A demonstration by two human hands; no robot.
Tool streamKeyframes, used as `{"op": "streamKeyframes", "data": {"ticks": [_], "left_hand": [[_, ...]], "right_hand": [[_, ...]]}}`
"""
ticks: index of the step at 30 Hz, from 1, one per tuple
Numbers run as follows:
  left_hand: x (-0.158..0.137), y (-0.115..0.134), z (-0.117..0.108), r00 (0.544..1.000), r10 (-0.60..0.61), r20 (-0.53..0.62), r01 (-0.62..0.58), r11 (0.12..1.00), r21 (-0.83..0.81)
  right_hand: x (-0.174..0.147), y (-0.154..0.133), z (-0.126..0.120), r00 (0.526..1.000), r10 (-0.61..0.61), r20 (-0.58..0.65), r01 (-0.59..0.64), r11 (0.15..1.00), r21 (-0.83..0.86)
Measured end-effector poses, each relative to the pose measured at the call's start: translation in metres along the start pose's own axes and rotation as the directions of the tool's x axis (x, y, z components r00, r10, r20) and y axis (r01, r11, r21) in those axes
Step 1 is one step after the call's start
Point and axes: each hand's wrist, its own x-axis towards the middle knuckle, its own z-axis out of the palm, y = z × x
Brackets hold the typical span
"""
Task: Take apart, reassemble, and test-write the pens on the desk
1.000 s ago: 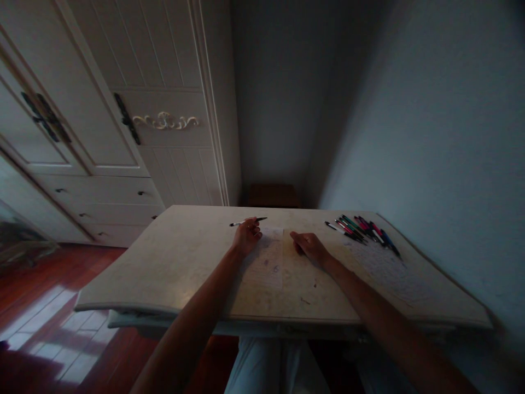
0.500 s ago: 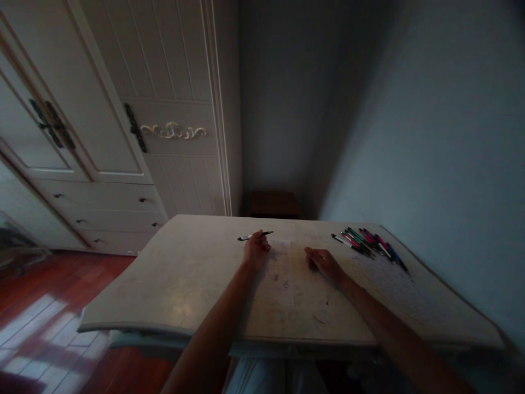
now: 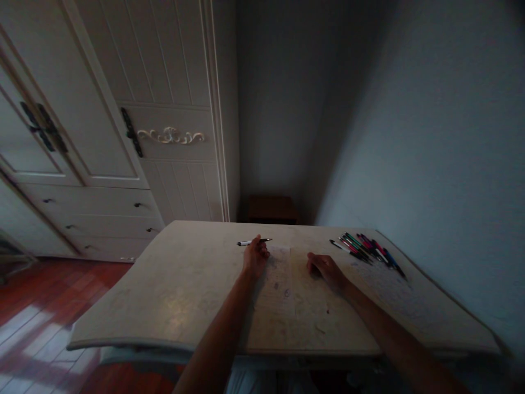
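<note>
L hand [image 3: 256,259] w/ pen [image 3: 245,243] in grip, R hand [image 3: 326,268] in fist, prob. paper [image 3: 281,280] betw.

The hands [image 3: 256,260] and forearms [image 3: 227,328] are bare, trousers [image 3: 252,383] pale.

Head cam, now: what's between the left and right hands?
In the head view, the right part of a marked sheet of paper, then a strip of tabletop, between left hand and right hand.

There are one separate slim white-and-black pen [image 3: 245,243], one pile of slim multicoloured pens [image 3: 356,245] too overlapped for counting, at least two pale inked paper sheets [image 3: 282,284], one wide cream counter [image 3: 180,284].
</note>
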Motion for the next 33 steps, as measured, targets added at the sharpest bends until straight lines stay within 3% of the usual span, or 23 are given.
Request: {"op": "streamKeyframes", "data": {"ticks": [19,33], "left_hand": [[-0.004,-0.002,0.000,0.995,0.067,0.074,-0.077,0.986,0.149],[-0.008,0.002,0.000,0.976,0.003,0.217,-0.079,0.936,0.344]], "right_hand": [[0.000,-0.004,0.005,0.989,-0.126,0.071,0.135,0.980,-0.143],[-0.002,-0.013,0.015,0.973,-0.223,0.056,0.230,0.936,-0.267]]}}
